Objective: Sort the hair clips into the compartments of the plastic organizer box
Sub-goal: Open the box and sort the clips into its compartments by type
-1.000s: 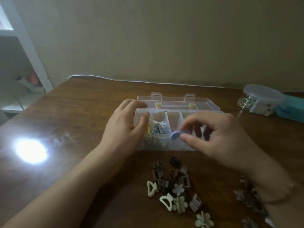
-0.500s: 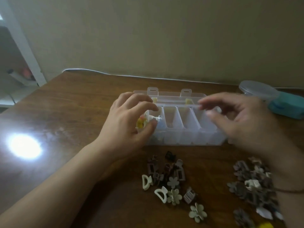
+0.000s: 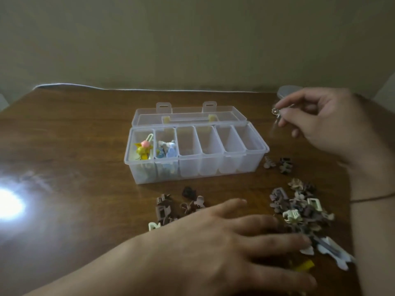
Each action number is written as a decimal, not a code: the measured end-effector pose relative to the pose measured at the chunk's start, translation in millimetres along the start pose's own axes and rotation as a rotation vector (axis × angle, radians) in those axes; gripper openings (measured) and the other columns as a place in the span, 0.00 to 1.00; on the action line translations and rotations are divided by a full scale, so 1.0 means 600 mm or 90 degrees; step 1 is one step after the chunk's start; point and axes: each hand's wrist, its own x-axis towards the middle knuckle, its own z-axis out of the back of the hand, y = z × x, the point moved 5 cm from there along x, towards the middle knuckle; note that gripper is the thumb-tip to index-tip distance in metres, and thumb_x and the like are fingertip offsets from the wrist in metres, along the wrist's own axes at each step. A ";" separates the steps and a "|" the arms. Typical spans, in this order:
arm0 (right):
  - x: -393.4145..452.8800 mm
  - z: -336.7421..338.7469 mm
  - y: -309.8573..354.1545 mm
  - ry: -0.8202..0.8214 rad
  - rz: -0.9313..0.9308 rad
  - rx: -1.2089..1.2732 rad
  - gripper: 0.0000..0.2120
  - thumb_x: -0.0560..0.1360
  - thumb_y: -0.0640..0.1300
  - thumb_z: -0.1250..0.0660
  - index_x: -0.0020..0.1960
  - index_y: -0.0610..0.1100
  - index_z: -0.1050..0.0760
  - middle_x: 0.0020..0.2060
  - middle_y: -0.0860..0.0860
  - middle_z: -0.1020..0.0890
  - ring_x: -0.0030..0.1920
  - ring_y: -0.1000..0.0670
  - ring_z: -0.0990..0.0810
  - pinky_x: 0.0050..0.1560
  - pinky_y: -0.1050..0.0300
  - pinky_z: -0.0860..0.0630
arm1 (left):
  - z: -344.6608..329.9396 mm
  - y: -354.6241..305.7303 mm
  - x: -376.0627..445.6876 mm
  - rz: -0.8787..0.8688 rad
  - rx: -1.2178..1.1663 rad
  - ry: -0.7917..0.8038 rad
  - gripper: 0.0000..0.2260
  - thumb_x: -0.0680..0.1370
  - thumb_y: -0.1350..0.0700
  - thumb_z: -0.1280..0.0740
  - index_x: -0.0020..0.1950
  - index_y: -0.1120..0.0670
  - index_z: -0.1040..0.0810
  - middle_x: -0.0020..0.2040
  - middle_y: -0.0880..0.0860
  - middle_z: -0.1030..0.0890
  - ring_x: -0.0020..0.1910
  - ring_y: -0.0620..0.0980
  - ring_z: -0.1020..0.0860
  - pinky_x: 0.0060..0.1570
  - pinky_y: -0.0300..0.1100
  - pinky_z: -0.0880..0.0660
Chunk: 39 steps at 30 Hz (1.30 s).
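A clear plastic organizer box (image 3: 195,153) sits open mid-table, six compartments in a row: yellow clips (image 3: 142,150) in the leftmost, blue clips (image 3: 167,151) next, four empty. The right hand (image 3: 327,122), raised beside the box's right end, pinches a small sparkly clip (image 3: 276,112). The left hand (image 3: 230,244) lies spread over loose clips (image 3: 299,208) in front; bare wood table (image 3: 74,146) extends left.

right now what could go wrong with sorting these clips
The left hand is spread low over the loose clips and could scatter or mix the piles. The right hand pinches a small sparkly clip by the fingertips beside the organizer box; it might slip and drop onto the table.
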 end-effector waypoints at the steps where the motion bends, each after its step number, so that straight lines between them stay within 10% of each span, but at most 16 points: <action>1: -0.001 -0.001 0.003 0.001 0.005 -0.010 0.06 0.75 0.42 0.31 0.43 0.53 0.19 0.35 0.54 0.15 0.28 0.52 0.22 0.36 0.57 0.25 | -0.007 -0.004 0.003 -0.009 0.010 0.009 0.24 0.84 0.43 0.46 0.80 0.40 0.47 0.82 0.46 0.54 0.79 0.53 0.44 0.71 0.61 0.37; 23: -0.015 -0.013 0.028 0.029 0.013 -0.116 0.04 0.76 0.44 0.31 0.46 0.53 0.19 0.35 0.55 0.17 0.30 0.64 0.23 0.35 0.63 0.29 | 0.022 0.089 -0.072 0.176 -0.177 -0.124 0.10 0.75 0.42 0.29 0.49 0.47 0.19 0.50 0.42 0.19 0.56 0.44 0.23 0.58 0.45 0.28; 30: -0.114 -0.100 0.093 0.675 0.033 -0.374 0.14 0.73 0.54 0.29 0.54 0.65 0.29 0.44 0.62 0.21 0.42 0.63 0.22 0.40 0.65 0.27 | 0.034 0.104 -0.094 0.208 -0.251 -0.129 0.07 0.71 0.50 0.30 0.45 0.52 0.21 0.44 0.48 0.20 0.48 0.49 0.23 0.47 0.46 0.25; 39: -0.143 -0.153 0.106 0.721 0.161 -0.431 0.12 0.75 0.47 0.31 0.52 0.61 0.30 0.42 0.59 0.24 0.41 0.58 0.25 0.36 0.62 0.29 | 0.079 0.148 -0.153 0.386 -0.098 -0.623 0.06 0.73 0.66 0.35 0.43 0.60 0.19 0.43 0.52 0.19 0.43 0.50 0.21 0.40 0.44 0.24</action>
